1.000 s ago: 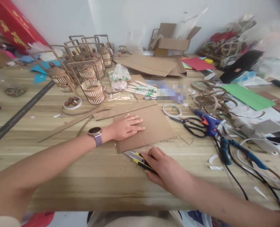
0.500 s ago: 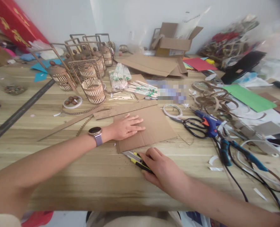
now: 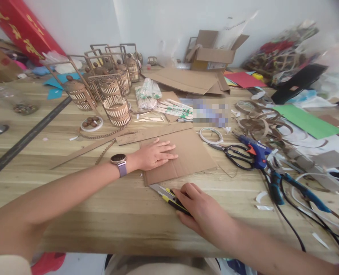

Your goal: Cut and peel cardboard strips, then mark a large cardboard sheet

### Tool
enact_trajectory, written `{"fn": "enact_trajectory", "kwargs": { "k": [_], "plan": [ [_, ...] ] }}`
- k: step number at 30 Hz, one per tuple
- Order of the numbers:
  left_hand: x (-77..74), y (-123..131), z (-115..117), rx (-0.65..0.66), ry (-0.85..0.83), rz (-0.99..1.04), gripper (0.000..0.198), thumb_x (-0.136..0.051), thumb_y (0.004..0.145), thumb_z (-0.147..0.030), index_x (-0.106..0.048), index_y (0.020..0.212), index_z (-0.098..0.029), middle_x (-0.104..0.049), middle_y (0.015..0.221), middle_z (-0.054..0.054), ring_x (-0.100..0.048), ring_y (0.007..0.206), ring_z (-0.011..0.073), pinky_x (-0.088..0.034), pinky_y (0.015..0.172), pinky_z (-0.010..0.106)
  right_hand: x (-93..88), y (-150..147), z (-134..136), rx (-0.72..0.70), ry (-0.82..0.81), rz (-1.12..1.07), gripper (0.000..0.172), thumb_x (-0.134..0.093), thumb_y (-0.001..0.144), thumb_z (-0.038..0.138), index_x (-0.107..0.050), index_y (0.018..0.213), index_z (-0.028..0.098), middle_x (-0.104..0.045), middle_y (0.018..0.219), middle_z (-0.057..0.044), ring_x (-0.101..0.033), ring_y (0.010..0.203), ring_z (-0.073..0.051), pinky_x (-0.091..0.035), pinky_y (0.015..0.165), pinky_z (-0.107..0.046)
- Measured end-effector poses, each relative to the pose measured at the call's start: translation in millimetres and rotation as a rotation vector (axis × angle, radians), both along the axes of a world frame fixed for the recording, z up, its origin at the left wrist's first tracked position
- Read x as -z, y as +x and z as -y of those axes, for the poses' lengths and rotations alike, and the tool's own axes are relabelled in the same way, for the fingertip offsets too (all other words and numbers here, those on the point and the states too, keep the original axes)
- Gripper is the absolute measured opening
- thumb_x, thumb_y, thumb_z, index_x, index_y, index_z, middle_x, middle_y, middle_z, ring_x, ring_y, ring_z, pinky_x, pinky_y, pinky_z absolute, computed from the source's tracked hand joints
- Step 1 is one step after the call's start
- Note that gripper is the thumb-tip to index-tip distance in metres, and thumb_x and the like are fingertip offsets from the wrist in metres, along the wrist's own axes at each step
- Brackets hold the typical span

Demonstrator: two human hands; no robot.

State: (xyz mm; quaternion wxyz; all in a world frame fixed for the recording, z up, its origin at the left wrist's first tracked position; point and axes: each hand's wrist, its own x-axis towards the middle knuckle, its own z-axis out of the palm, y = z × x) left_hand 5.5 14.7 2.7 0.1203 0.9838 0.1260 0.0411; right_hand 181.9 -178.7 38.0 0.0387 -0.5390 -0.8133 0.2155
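We hold our left hand (image 3: 154,156) palm down, fingers (image 3: 168,156) spread. Our right hand (image 3: 198,206) curls into a grip, though we cannot clearly see its palm.

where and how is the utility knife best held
Probably by its black-and-yellow handle, coming from the near right, where the right hand already grips it. The handle end lies toward that side, while the bare blade sticks out the other way, pointing at the near left corner of the cardboard. Fingers are best kept behind the blade.

Gold-lettered red box (image 3: 21,27), printed white bag (image 3: 232,33) — nothing legible
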Motion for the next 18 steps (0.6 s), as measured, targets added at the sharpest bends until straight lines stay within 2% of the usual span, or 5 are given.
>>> {"fn": "enact_trajectory", "kwargs": {
  "k": [8, 12, 18],
  "plan": [
    [-0.8, 0.5, 1.7, 0.0, -0.002, -0.004, 0.042, -0.033, 0.105, -0.032, -0.049, 0.143, -0.031, -0.035, 0.158, 0.007, -0.024, 0.149, 0.0287, -0.016, 0.118, 0.058, -1.9, -4.2, 0.3, -0.001, -0.035, 0.028, 0.034, -0.062, 0.083, 0.015, -0.058, 0.118, 0.014, -0.057, 0.102, -0.01, -0.058, 0.098, -0.025, -0.053, 0.081, -0.037],
    [-1.5, 0.9, 2.8, -0.005, -0.002, 0.005, 0.042, -0.032, 0.104, -0.031, -0.049, 0.143, -0.03, -0.035, 0.158, 0.008, -0.025, 0.148, 0.0295, -0.016, 0.118, 0.059, -4.7, -7.5, -1.6, 0.007, -0.061, 0.042, 0.029, -0.061, 0.085, 0.016, -0.06, 0.114, 0.013, -0.056, 0.103, -0.01, -0.058, 0.099, -0.025, -0.053, 0.081, -0.037],
    [1.7, -0.2, 1.0, -0.006, -0.002, 0.011, 0.041, -0.034, 0.104, -0.033, -0.048, 0.143, -0.033, -0.035, 0.158, 0.006, -0.024, 0.149, 0.0277, -0.015, 0.119, 0.057, 3.0, -5.7, 9.8, -0.075, 0.048, 0.04, 0.037, -0.064, 0.082, 0.019, -0.059, 0.118, 0.018, -0.058, 0.099, -0.008, -0.057, 0.091, -0.023, -0.051, 0.076, -0.035]
  ]
}}
